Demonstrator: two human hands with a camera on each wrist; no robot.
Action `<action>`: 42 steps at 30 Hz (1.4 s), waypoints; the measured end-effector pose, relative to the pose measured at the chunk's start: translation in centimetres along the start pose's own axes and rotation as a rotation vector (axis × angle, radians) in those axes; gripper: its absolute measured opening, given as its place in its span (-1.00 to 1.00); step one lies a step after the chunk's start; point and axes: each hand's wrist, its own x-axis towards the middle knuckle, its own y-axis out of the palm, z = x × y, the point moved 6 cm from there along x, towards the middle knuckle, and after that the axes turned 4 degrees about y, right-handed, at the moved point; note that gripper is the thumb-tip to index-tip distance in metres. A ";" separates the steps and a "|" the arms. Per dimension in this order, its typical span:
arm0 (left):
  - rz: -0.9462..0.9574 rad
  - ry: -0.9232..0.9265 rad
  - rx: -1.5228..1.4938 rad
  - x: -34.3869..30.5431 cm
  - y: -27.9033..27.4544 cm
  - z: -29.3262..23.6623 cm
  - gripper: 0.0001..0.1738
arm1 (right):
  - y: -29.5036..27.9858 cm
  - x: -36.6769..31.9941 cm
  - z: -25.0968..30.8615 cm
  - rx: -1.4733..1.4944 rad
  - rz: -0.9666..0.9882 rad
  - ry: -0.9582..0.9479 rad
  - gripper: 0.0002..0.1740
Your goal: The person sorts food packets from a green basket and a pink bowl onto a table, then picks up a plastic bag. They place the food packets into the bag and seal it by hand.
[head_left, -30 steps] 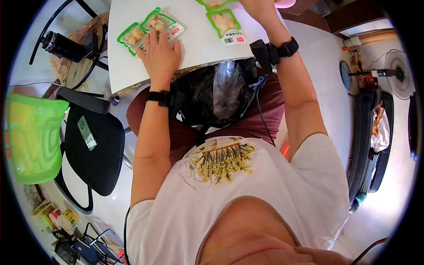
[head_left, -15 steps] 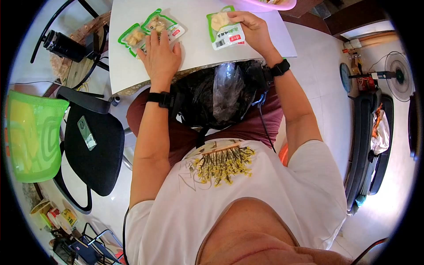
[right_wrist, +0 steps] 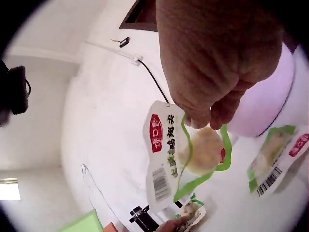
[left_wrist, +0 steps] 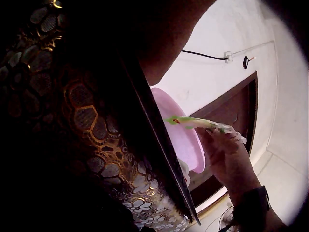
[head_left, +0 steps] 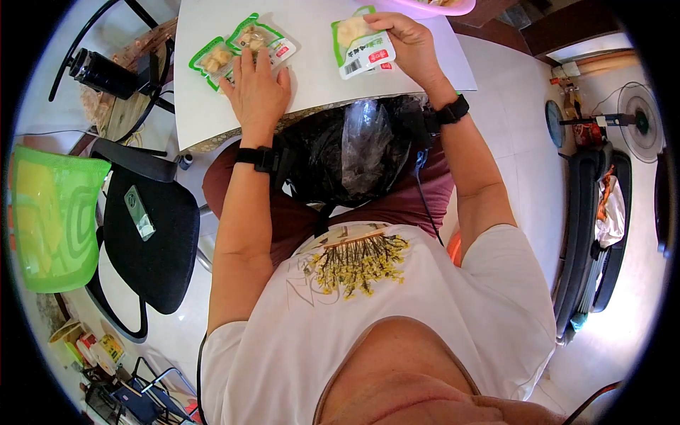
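Note:
My right hand [head_left: 411, 51] pinches the edge of a snack packet [head_left: 366, 58] between thumb and fingers. The packet has a green border, a white label with a barcode, and a pale food piece showing through its clear part. In the right wrist view it hangs tilted, with a similar packet [right_wrist: 274, 162] lying on the table beside it. My left hand [head_left: 256, 92] rests, fingers extended, over two more green-edged packets, one at the left [head_left: 212, 60] and one farther back [head_left: 253, 34]. The left wrist view shows the held packet edge-on [left_wrist: 203, 123].
A pink basin [head_left: 457, 8] stands at the table's far right. The white table [head_left: 312, 74] ends just before my lap, where a black plastic bag [head_left: 312, 159] lies. To the left, a phone [head_left: 139, 212] lies on a black chair seat [head_left: 159, 262].
My right hand has come back from the basin area with a packet and holds it over the one on the table; it then tilts slightly. My left hand stays put.

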 end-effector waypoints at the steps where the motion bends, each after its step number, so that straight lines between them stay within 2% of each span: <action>1: -0.007 0.003 0.001 0.0 0.0 0.0 -0.46 | -0.1 0.1 0.2 0.030 -0.001 -0.011 -0.79; 4: -0.026 0.009 -0.001 -0.1 -0.1 0.0 -0.47 | -1.5 1.5 2.2 0.131 -0.093 -0.077 -0.79; 7: -0.018 0.021 -0.004 -0.1 -0.1 -0.1 -0.47 | -3.7 3.4 5.6 0.198 -0.203 -0.022 -0.78; 10: -0.028 0.025 -0.005 -0.1 -0.1 -0.1 -0.47 | -5.6 5.0 6.1 0.395 -0.280 -0.046 -0.77; 13: -0.033 0.025 -0.005 -0.1 -0.2 -0.1 -0.46 | -5.6 5.4 7.0 0.472 -0.288 -0.066 -0.80; 17: -0.029 0.021 -0.002 -0.1 -0.2 -0.1 -0.46 | -5.2 4.9 7.5 0.366 -0.315 -0.166 -0.79; 20: -0.024 0.015 0.001 -0.1 -0.1 0.0 -0.46 | -4.7 4.3 4.8 0.444 -0.205 0.049 -0.84; 23: -0.015 0.006 0.006 0.0 0.2 0.1 -0.46 | -2.5 3.0 3.0 0.250 -0.137 0.000 -0.76; 25: -0.006 0.007 0.000 0.0 0.1 0.0 -0.46 | -0.5 1.4 3.0 0.298 -0.078 0.017 -0.76; 27: -0.004 0.006 0.000 -0.1 0.1 0.1 -0.46 | 2.0 0.1 -1.8 0.484 0.014 0.193 -0.84; 29: -0.010 0.005 0.001 -0.1 0.1 0.1 -0.46 | 2.6 -0.9 -4.2 0.058 0.109 0.202 -0.79; 32: 0.005 -0.011 0.002 0.0 0.1 0.1 -0.45 | 1.4 -1.7 -3.6 -0.244 0.170 0.021 -0.71; 35: 0.018 -0.005 0.009 0.0 0.3 0.1 -0.45 | 0.0 -1.5 -2.8 -0.321 0.002 0.013 -0.73; 38: 0.003 -0.002 0.017 0.0 0.2 0.0 -0.45 | 0.2 -1.2 -1.2 -0.500 -0.024 -0.016 -0.71; 41: 0.006 -0.008 0.007 -0.1 0.2 0.1 -0.45 | 1.9 -1.4 0.7 -0.579 0.101 0.074 -0.51; 42: 0.007 -0.008 0.008 -0.1 0.2 0.1 -0.45 | 2.4 -1.6 0.9 -0.622 0.134 0.031 -0.43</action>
